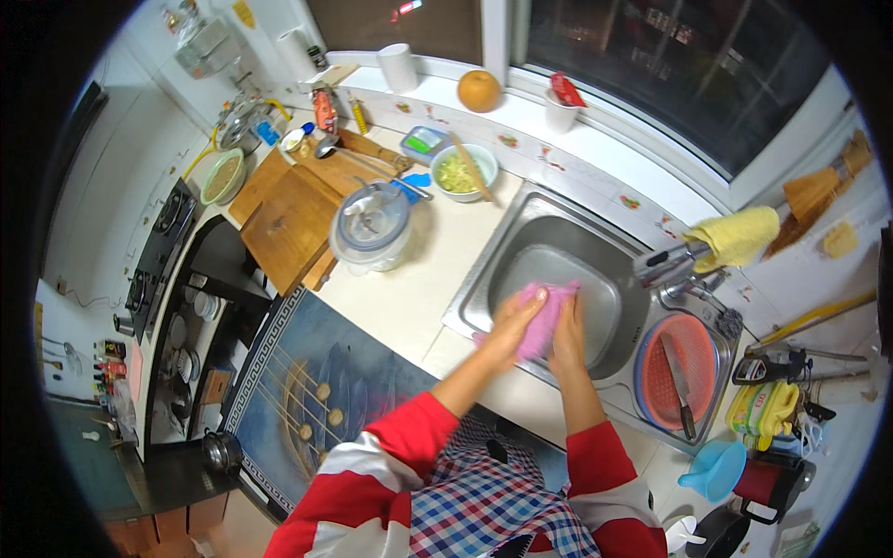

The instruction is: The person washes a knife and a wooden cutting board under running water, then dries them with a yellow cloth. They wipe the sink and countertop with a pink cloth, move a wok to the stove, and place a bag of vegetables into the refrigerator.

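Observation:
A pink cloth [541,328] is bunched between my two hands over the near side of the stainless steel sink [565,240]. My left hand [515,324] grips it from the left, thumb on top. On the cloth's other side, my right hand [568,331] presses with straight fingers. Inside the basin, a shallow layer of water seems to cover the bottom, though glare makes this hard to tell. The faucet [670,265] reaches in from the right, with a yellow towel [739,237] draped over it.
A kitchen knife [677,380] lies across a red colander [666,349] right of the basin. Left of the sink stand a bowl of shredded vegetable [457,174], a lidded plastic container [370,230] and wooden cutting boards [289,223]. A blue dipper [718,471] sits at the right.

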{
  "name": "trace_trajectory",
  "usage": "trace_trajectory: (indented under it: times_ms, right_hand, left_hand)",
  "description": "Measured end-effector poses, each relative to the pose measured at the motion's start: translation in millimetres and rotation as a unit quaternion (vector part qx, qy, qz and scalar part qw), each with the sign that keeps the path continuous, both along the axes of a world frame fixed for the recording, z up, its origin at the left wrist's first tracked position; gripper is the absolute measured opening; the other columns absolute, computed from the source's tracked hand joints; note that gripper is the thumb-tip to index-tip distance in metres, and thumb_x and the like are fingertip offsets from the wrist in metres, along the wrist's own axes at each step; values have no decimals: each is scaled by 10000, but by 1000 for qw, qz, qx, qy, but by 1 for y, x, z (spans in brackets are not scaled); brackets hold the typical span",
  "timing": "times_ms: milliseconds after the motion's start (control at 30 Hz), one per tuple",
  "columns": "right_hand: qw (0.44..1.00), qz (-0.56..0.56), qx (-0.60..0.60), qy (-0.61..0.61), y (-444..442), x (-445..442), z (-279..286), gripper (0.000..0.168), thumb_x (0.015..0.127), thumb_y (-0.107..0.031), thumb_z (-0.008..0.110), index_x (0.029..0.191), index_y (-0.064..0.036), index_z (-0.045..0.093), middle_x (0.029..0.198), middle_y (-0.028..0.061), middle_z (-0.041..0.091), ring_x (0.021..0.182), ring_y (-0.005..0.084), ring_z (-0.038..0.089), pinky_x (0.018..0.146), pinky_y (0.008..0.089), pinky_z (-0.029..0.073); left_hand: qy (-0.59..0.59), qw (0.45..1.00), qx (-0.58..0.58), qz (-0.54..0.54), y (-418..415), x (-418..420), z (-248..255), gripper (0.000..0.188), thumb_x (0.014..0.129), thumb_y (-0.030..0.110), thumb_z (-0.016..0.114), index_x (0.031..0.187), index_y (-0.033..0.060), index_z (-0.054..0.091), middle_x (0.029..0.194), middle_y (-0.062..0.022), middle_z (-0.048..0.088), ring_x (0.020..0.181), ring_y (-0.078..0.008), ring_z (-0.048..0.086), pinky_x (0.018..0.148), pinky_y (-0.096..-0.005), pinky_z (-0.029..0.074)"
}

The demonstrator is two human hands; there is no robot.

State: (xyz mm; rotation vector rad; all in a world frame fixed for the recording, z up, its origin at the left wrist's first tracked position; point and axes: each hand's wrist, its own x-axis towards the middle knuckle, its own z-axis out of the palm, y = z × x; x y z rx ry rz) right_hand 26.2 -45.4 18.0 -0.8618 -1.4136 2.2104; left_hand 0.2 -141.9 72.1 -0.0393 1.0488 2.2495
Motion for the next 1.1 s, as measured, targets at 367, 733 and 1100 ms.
trace_trajectory:
  times_ms: [367, 733, 1100]
  right_hand:
    - [977, 152, 48, 144, -92, -54, -8, 349, 938, -235, 414, 1227, -42, 433, 1223, 147, 487, 1133, 283, 483, 955, 415, 391]
    - [602, 336, 717, -104, -215, -100, -113, 678, 880, -401, 445, 1337, 72, 282, 1409, 319, 172, 1324, 430, 154, 1092, 475, 115]
    - [552, 405, 729, 19, -184, -83, -94, 557, 848, -279, 509, 1324, -24, 375, 1425, 130, 294, 1313, 282, 272, 1086, 458, 161]
  left_hand:
    - [418, 790, -428, 133, -139, 26, -28, 366, 794, 111, 617, 1125, 6, 504, 1052, -184, 477, 957, -327, 513, 790, -371, 444]
    - [37, 852, -481, 204, -368, 90, -135, 167, 870, 117, 565, 1000, 13, 580, 853, -39, 581, 714, -90, 540, 606, -216, 435]
    - [-127, 962, -138, 196, -285, -123, -65, 488, 902, 227, 491, 1317, 52, 304, 1188, -186, 496, 1006, -261, 569, 812, -310, 497]
